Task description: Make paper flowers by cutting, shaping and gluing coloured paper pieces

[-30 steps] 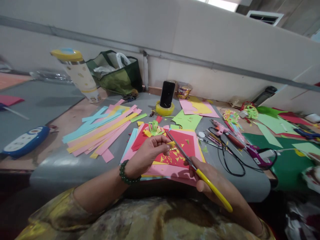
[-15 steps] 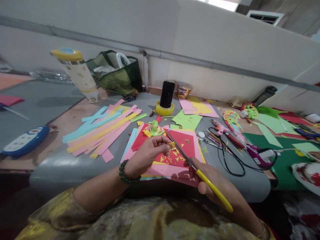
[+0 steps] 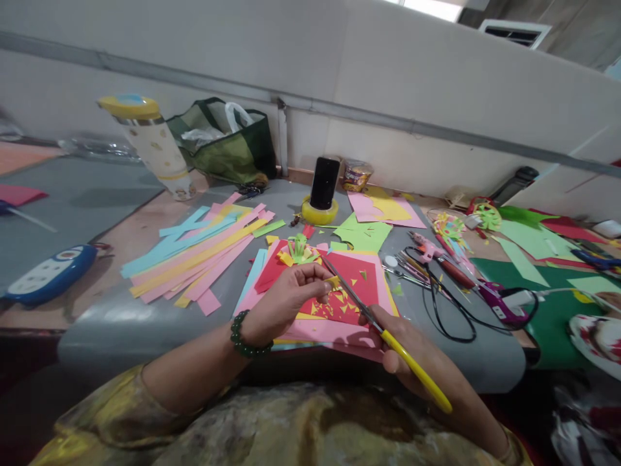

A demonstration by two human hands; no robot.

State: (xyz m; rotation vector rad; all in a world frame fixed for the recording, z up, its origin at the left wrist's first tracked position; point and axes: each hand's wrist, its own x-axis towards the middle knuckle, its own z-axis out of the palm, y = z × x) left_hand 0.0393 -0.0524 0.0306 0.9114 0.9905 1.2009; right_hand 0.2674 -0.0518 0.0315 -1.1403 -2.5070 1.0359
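Clearly, our left hand (image 3: 310,288) pinches the yellow paper piece (image 3: 334,283); our right grips the scissors (image 3: 376,320), blades just beside those fingertips. One slip while snipping could nick them.
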